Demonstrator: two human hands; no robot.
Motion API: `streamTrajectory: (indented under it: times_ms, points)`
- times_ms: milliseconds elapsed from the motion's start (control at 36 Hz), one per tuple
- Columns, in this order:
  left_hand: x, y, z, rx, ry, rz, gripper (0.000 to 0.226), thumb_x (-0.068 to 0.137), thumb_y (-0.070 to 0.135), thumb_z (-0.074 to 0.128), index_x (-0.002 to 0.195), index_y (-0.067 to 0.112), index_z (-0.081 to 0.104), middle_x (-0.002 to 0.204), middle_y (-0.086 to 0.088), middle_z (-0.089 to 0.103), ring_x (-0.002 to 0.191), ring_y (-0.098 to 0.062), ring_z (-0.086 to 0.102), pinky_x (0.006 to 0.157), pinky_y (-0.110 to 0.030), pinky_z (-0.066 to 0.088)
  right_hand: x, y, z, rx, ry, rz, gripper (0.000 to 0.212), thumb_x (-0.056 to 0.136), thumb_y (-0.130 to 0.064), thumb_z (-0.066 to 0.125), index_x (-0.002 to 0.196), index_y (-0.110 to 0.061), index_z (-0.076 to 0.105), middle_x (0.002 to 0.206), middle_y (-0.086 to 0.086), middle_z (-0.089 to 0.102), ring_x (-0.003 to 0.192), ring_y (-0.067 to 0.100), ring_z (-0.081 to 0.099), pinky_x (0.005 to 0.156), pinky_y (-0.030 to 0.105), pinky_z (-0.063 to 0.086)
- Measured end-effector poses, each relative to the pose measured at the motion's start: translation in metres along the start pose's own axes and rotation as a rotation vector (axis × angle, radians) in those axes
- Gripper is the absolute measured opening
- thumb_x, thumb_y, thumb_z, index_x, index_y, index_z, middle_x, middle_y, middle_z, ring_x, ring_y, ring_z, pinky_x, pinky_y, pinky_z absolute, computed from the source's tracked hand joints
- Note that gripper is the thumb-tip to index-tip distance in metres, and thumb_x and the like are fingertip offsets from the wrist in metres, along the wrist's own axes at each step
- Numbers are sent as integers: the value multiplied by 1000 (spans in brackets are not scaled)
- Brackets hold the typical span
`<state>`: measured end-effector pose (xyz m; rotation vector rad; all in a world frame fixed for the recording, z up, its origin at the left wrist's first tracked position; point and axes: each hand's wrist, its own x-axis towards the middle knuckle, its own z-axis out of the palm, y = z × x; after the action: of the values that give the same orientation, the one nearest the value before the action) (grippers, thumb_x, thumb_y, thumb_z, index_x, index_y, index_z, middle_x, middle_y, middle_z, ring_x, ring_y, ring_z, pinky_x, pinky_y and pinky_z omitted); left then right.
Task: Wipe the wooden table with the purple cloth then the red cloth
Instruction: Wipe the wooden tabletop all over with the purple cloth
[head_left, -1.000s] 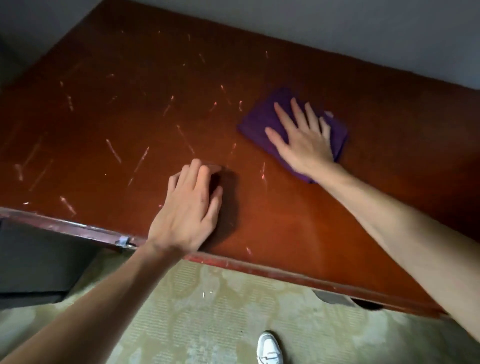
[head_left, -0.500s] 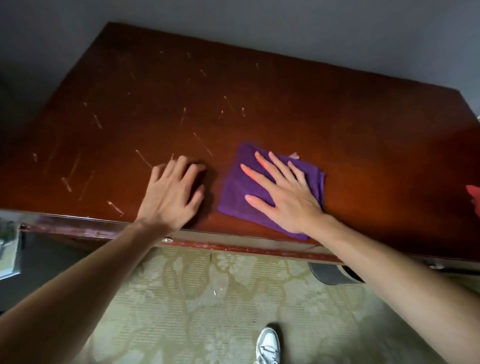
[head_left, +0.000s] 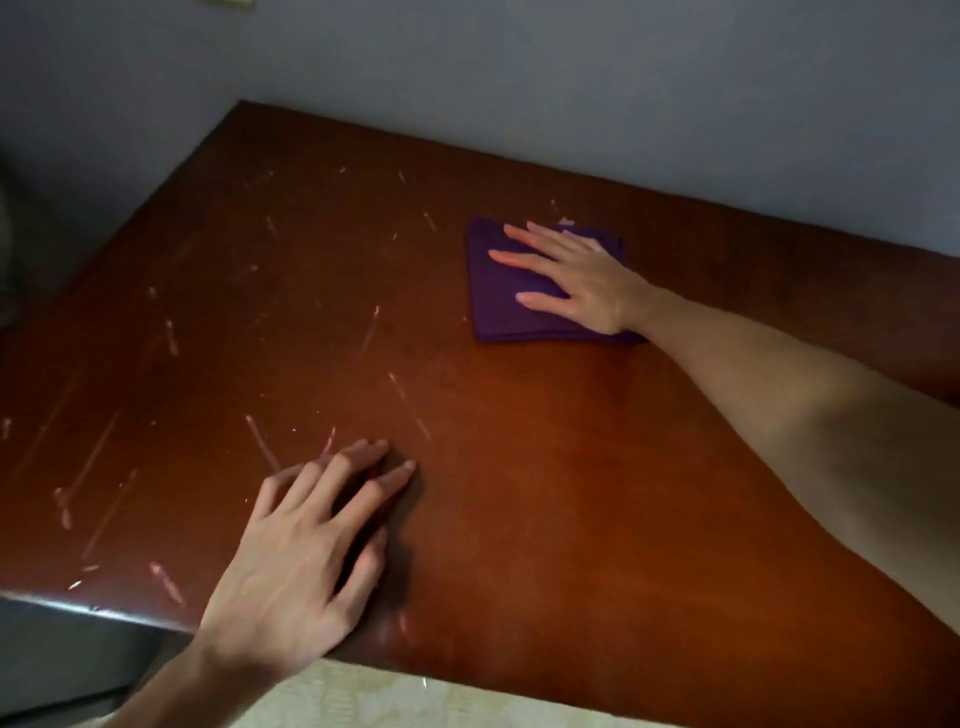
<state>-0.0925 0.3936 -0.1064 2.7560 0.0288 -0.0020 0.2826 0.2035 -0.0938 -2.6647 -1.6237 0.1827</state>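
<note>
- Grey-blue wall (head_left: 571, 78) rises behind a reddish-brown wooden table (head_left: 519, 441), seen from above; pale scratch marks (head_left: 260, 441) streak its left half, and a strip of patterned floor (head_left: 415, 701) shows below the near edge.
- Purple cloth (head_left: 498, 306), folded into a rough square, lies flat on the far middle of the table, near the wall.
- Right hand (head_left: 576, 275) lies on top of the cloth, palm down, fingers straight and spread, pointing left. The arm reaches in from the right.
- Left hand (head_left: 306, 551) rests on bare wood at the near edge, fingers loosely extended and slightly blurred, holding nothing. It sits well apart from the cloth.
- Red cloth is not in view.
- Key relation: the cloth is directly under the right hand, and the scratched, unwiped-looking stretch lies to the cloth's left and towards the viewer. Judging from this, the purple-cloth wipe is underway, and a sweep leftward or back towards the near edge would suit the right hand.
</note>
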Motion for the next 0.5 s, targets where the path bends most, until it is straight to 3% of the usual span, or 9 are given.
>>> streamTrajectory:
  times_ms: [111,222,361,500]
  points:
    - [-2,0,-1,-18,-5,8,53,94,39,41,146,31,50,150,6,46,137,-12,43,103,-36,30,26,26,-5,39,22,74,66,97,-75,24,158,-51,21,171,-11,12,158,16,7,122,42,9]
    - [0,-3,1,-11,5,-7,55,93,40,43,147,33,49,153,8,45,141,-10,40,104,-36,31,64,42,-7,100,75,207,83,83,-91,10,156,-53,20,172,-10,12,158,16,8,127,48,10]
    - [4,-1,2,-28,20,2,56,92,38,45,148,35,47,153,9,43,143,-10,38,105,-36,31,77,54,-8,102,140,450,64,99,-73,29,158,-48,22,172,-4,12,158,21,10,127,48,8]
    - [1,0,4,-8,54,13,52,94,36,42,144,32,51,148,7,48,137,-13,44,104,-39,33,75,26,-5,140,125,583,74,96,-78,22,161,-43,15,173,-1,6,159,21,2,127,48,2]
